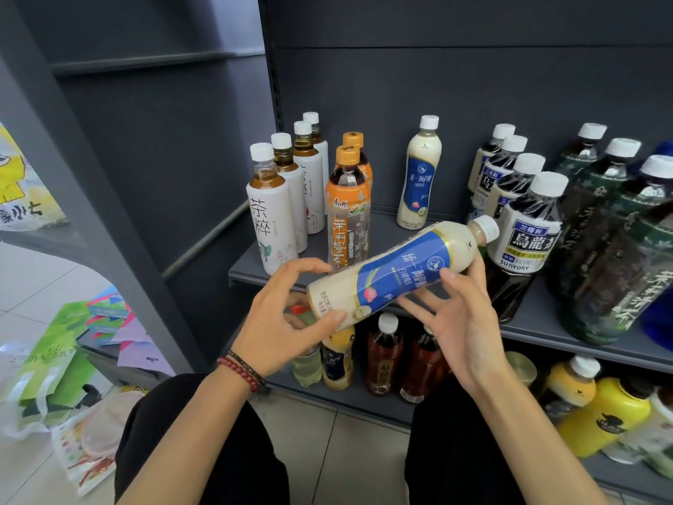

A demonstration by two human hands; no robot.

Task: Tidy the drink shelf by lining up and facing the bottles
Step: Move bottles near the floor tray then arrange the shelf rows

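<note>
Left hand [284,322] grips bottle [397,275] base; right hand [466,322] holds upper part, fingers spread.

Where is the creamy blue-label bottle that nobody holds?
In the head view, the creamy bottle stands upright at the back of the shelf, between the orange-capped bottles and the Suntory row.

Cream bottle [393,275]: cream body, blue label edged in gold, pink fruit mark, white cap.

Behind it: standing bottle [418,176], same cream and blue, white cap.

Left of it: white-label bottles [269,220] with black characters, amber contents and white caps; orange bottles [347,213] with orange caps and labels, brown contents.

Right of it: dark bottles [524,227] with white labels, navy band and white caps; beyond those, dark green bottles [601,256] patterned with pale stars.

Below and right of it: yellow bottles [604,417] with a black emblem.

Shelf [546,318]: dark grey.

Below and left of it: bead bracelet [238,373], dark red.
</note>
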